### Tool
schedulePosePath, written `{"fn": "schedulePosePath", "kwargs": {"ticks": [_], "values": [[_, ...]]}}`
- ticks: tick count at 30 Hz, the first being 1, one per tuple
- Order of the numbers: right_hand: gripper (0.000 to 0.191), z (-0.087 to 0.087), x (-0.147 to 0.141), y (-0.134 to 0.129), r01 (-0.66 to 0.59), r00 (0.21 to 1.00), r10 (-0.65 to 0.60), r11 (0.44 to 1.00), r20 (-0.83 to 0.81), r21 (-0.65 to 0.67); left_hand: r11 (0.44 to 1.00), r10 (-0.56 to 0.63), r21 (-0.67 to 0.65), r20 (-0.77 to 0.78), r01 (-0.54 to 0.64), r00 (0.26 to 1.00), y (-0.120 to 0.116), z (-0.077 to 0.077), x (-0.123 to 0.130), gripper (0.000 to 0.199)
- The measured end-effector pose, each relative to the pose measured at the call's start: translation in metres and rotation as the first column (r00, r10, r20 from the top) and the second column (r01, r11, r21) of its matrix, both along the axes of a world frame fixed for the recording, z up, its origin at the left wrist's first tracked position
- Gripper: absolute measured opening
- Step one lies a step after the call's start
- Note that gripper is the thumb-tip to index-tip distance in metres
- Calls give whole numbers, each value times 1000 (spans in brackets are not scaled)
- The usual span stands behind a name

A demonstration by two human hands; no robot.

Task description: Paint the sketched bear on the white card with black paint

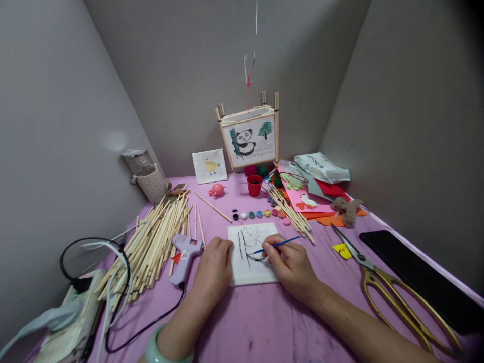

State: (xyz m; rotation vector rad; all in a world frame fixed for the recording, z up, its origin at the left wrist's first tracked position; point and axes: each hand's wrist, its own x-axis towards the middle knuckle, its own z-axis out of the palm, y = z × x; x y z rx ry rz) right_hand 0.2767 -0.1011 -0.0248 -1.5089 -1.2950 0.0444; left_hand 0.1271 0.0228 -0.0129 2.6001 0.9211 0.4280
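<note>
A white sheet (pixel 249 275) lies in front of me, with a black panda outline and bamboo-like upright lines on it. My right hand (pixel 289 264) pinches a thin blue paintbrush (pixel 283 243), its tip at the black curved stroke low on the drawing. The heel of that hand rests over the sheet's right side. At the left edge of the sheet, my left hand (pixel 215 264) is closed with its fingers curled, steadying the edge; the fingertips are partly hidden. Small paint pots (pixel 259 214) in several colours form a row just beyond the sheet.
Left are a lilac glue gun (pixel 184 257), many wooden sticks (pixel 159 242) and a power strip (pixel 68 317) with cables. Behind stand a red cup (pixel 254 186) and a hanging panda lantern (pixel 249 141). Gold-handled scissors (pixel 393 297) and a black phone-like slab (pixel 423 277) lie right.
</note>
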Motion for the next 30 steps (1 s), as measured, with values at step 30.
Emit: {"fn": "schedulePosePath", "kwargs": {"ticks": [30], "values": [[20,6,0,-4,5,998,-6,1000,58,25,1000,7,15,1,-7,1000,-1,1,-1,25]]}}
